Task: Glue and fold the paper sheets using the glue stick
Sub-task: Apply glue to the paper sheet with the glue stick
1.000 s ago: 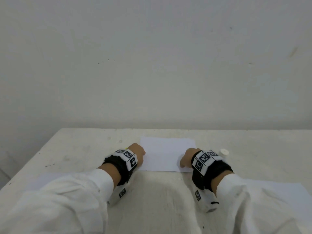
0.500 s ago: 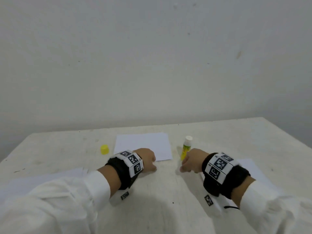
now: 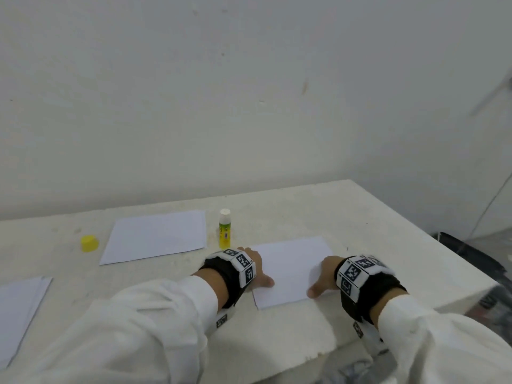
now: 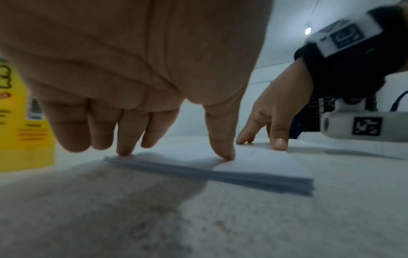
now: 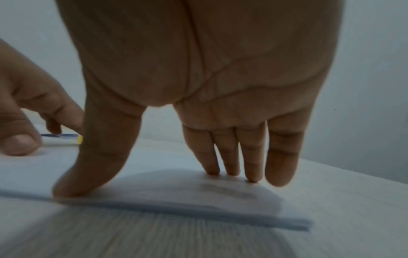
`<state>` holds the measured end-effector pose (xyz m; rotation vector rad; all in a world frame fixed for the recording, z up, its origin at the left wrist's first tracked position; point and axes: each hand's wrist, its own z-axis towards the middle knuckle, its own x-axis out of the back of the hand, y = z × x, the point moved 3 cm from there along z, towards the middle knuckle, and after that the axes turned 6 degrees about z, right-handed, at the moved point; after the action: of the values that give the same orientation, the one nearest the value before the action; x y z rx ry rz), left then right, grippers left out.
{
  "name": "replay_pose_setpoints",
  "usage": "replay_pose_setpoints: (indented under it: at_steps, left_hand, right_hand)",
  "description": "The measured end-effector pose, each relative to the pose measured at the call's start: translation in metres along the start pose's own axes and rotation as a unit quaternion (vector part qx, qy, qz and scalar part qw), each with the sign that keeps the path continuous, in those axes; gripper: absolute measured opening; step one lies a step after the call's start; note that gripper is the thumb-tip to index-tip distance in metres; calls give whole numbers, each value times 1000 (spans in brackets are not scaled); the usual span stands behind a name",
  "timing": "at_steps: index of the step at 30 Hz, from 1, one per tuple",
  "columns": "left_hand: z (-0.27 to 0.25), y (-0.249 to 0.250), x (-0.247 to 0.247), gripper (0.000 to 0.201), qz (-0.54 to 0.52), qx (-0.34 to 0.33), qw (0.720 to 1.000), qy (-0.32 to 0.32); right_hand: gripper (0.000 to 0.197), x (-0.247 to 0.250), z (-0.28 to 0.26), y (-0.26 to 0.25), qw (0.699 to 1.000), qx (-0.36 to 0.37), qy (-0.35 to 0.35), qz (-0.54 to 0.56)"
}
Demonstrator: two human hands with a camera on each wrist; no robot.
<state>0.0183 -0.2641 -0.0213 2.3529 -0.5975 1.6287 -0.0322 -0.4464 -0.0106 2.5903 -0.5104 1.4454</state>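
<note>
**Both hands pressed flat on a paper stack near the table's right edge**

A stack of white paper sheets (image 3: 291,273) is seen lying flat on the white table (image 3: 277,336), towards its right side and close to the near edge. In the left wrist view the stack (image 4: 220,172) is shown as several thin layers with their edges roughly aligned; the same layered edge (image 5: 198,209) is visible in the right wrist view.

The stack is touched from above by both hands. The left hand (image 3: 256,268) is placed at the stack's left edge, with its fingers (image 4: 125,139) extended downward and only fingertips and thumb tip set on the top sheet; nothing is gripped. The right hand (image 3: 322,278) is placed on the stack's right part, with straight fingers (image 5: 249,157) and thumb pressed on the paper; it, too, is released, grasping nothing.

Just beyond the left hand, the glue stick (image 3: 224,228) is stood upright and uncapped on the table, between the stack and a second white sheet (image 3: 156,235) lying further left. The yellow cap (image 3: 89,243) is set apart, left of that sheet. A further pile of paper (image 3: 19,309) is partly seen at the left edge of the head view.
</note>
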Motion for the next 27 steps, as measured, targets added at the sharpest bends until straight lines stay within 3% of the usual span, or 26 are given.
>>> replay_pose_setpoints:
  at_steps: [3,5,14,17,20,23,25,27]
  left_hand:
    - [3,5,-1,98,-29,30,999,1]
    - [4,7,2,112,-45,49,998,-16]
    - [1,20,12,102,-103,55,993,-18]
    - [-1,17,8,116,-173,52,984,-3]
    - [-11,10,9,114,-283,61,956,51]
    - [-18,0,10,100,-407,107,901,105]
    - [-22,-2,5,73,-509,137,845,91]
    - [-26,2,-1,44,-554,143,819,49]
  right_hand:
    - [52,-3,6,2,1000,9,14,-9]
    - [51,-4,11,2,1000,14,17,-16]
    - [56,-5,22,-1,998,33,29,-48]
    - [58,-11,42,-1,996,39,29,-70]
    - [67,-17,71,2,997,26,24,-76]
    - [57,-10,44,-5,996,33,33,-73]
    - [51,-6,21,-7,994,49,58,-78]
    - [45,-4,11,-7,992,61,73,-87]
